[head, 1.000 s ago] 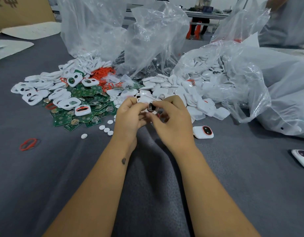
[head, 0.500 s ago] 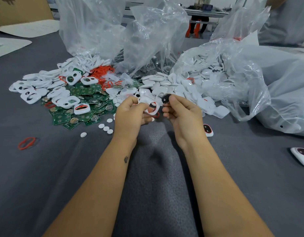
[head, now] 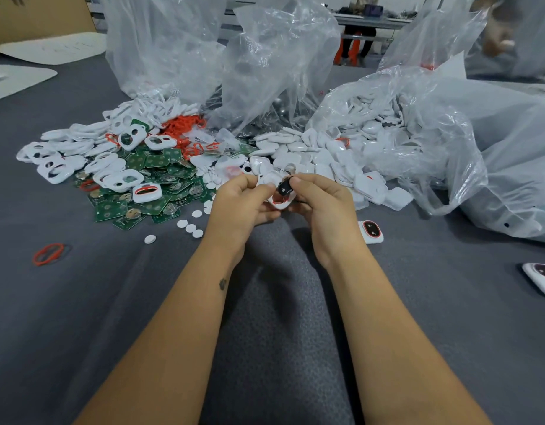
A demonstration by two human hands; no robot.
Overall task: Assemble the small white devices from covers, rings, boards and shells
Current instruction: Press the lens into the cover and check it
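- Two hands meet above the grey felt table (head: 80,302), with piles of green square circuit boards (head: 148,191) well to the left of the grip.
- Left hand (head: 240,207) pinches a white plastic cover with a red ring in its opening (head: 278,199), tilted toward the right hand.
- Right hand (head: 323,207) pinches a small black round button part (head: 285,188) at thumb and forefinger, touching the cover's upper edge, so the insert lies just right of the opening.

Grey felt tabletop (head: 80,317) — metal bench (head: 372,21) behind.
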